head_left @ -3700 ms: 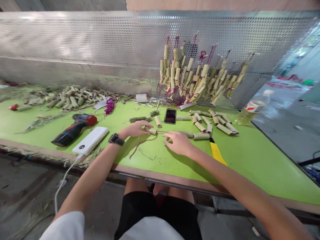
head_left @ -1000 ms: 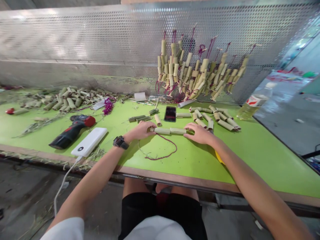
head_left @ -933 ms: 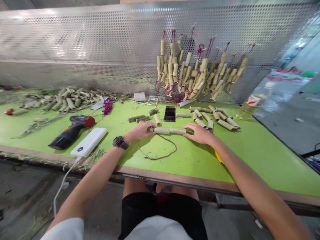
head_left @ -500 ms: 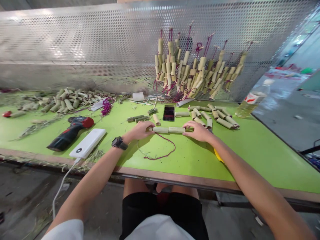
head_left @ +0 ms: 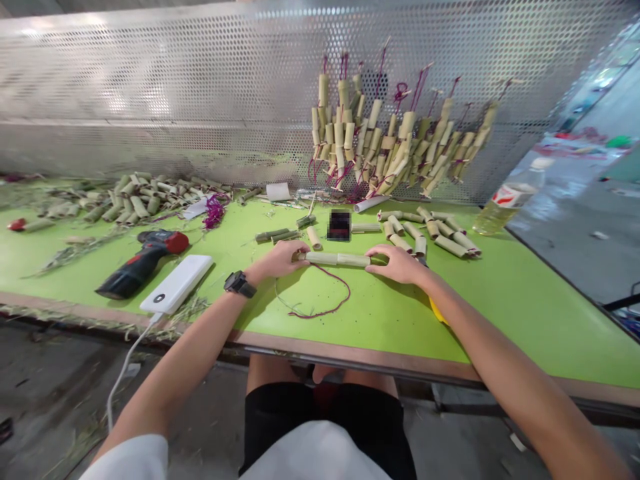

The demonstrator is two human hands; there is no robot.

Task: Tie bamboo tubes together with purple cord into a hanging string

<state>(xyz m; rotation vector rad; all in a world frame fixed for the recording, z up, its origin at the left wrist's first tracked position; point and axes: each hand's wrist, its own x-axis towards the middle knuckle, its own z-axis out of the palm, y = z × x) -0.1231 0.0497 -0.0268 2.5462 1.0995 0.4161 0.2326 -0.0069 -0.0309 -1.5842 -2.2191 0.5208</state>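
Observation:
Two pale bamboo tubes (head_left: 336, 259) lie end to end over the green table, between my hands. My left hand (head_left: 281, 260) grips the left end of the row, where a short bamboo piece shows at the fingertips. On the other side, my right hand (head_left: 395, 264) pinches the right end of the tubes. A dark red cord (head_left: 349, 292) comes out near my left fingers and curves across the tabletop in front of the tubes. Loose bamboo pieces (head_left: 313, 237) lie just behind them.
A cordless drill (head_left: 141, 263) and a white power bank (head_left: 177, 284) with a cable lie left. Bamboo piles (head_left: 131, 200) stand back left, others (head_left: 451, 245) right. Strung bamboo (head_left: 349, 135) hangs on the mesh panel (head_left: 175, 87). A bottle (head_left: 510, 200) stands at the right edge.
The view has shifted very slightly. Both hands keep their grip on the tubes, and nothing else has visibly moved.

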